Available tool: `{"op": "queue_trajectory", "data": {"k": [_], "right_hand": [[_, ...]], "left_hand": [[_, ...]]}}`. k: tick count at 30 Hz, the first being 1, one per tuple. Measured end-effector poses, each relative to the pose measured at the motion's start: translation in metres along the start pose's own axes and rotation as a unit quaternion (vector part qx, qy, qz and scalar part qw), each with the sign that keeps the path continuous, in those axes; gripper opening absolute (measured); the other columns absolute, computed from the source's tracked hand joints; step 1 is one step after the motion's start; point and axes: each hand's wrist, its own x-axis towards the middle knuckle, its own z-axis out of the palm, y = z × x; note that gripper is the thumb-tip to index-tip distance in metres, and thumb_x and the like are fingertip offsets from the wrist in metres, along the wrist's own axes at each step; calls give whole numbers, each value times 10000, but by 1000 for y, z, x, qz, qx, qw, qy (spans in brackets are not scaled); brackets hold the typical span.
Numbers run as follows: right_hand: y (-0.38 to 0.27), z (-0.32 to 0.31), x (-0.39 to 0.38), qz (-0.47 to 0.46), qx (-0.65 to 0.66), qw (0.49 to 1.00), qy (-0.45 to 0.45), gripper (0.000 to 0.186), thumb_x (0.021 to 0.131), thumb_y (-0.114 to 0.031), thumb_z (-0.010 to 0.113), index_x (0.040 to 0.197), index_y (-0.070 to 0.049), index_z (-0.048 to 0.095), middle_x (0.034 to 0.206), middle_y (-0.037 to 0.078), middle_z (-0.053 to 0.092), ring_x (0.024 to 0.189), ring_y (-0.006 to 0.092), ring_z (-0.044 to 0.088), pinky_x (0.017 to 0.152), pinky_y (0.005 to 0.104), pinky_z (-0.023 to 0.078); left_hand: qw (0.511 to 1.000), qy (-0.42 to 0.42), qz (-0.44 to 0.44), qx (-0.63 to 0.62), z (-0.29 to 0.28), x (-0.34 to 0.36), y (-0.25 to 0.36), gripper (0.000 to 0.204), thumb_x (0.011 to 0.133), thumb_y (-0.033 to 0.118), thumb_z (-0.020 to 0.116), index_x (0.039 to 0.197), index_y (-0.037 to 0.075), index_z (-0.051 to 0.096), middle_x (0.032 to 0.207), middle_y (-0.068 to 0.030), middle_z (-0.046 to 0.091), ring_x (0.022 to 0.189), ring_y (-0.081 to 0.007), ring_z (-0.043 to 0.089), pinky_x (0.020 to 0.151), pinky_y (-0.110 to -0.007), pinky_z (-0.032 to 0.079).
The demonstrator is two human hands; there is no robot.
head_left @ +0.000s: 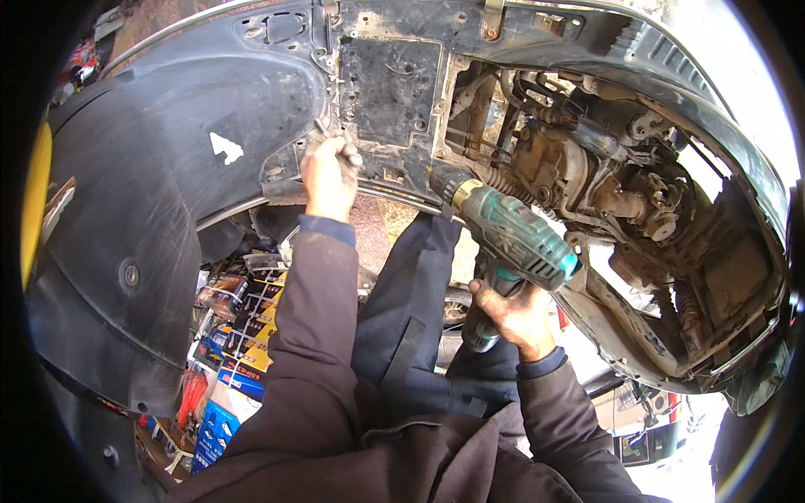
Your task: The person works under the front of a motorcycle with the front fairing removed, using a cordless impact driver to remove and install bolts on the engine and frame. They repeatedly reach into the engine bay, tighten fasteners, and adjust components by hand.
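Observation:
My right hand (524,323) is wrapped round the grip of a green and black cordless drill (511,226). The drill's brass-coloured collar and chuck point up and left, toward the lower edge of a dark panel (390,84). I cannot tell whether the chuck touches anything. My left hand (331,176) is closed in a pinch against the seam at that panel's left side. A small dark tip shows above its fingers, too small to name. Left of that hand lies a large, scuffed black panel (243,92) with a torn white patch (225,147) on it.
At right, an opening in the vehicle body shows dirty mechanical parts (587,168), hoses and a curved metal rim (620,365). A black curved cover (109,243) fills the left. Below it lie strapped, colourful boxes (251,327) and an orange-red bundle (192,394). My legs are beneath the panel edge.

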Motion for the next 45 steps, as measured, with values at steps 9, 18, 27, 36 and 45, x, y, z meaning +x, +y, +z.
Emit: {"op": "queue_trajectory", "data": {"k": [9,18,27,36,45], "right_hand": [[-9,-34,-35,103,174,979,-6,455,849,-36,763,1255,3,562,1136,85,643,1049,197,602,934,339,494],[-25,-41,-51,-12,153,988,28,408,854,-26,756,1224,-6,584,1088,76,661,962,173,633,834,318,529],[-20,-54,-64,2,146,989,17,378,847,-104,772,1187,-20,631,1085,64,700,962,138,638,844,319,530],[2,-56,-71,-106,42,993,42,302,810,-73,760,1097,-32,677,1009,73,714,906,170,671,823,325,539],[24,-50,-69,-147,-33,988,36,309,760,-46,755,1064,-57,699,964,77,708,862,217,687,821,330,544]], "left_hand": [[957,-60,-179,-220,43,-78,-7,117,974,108,559,919,28,623,824,-70,639,668,-145,566,593,-259,479],[965,-139,-141,-173,60,-98,-9,77,934,64,587,961,-2,614,882,-106,657,686,-152,574,582,-256,485],[974,-108,-179,-90,82,-115,-17,95,985,87,551,937,11,579,856,-89,613,679,-117,559,576,-239,473],[974,-103,-184,-77,89,-116,-35,120,992,112,555,925,15,576,837,-87,607,664,-131,557,561,-238,473],[983,-52,-170,-39,69,-117,-43,82,973,102,575,927,34,577,838,-84,608,655,-133,555,545,-228,465]]}}
